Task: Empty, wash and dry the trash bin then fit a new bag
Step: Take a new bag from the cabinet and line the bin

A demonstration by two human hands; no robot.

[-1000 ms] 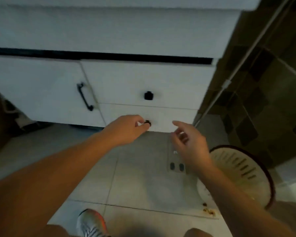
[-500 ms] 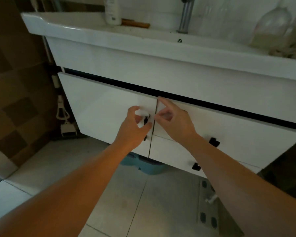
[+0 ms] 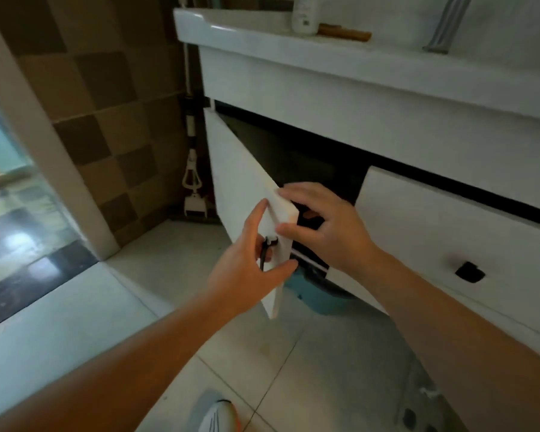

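White door point(image 3: 240, 182): swung open at frame centre, shut half a second ago; dark cupboard exposed
Left hand point(image 3: 250, 269): fingers curled round the black handle point(image 3: 266, 249)
Right hand point(image 3: 328, 226): fingers pinching the door's free edge
Trash bin: out of view; likely hunting bags
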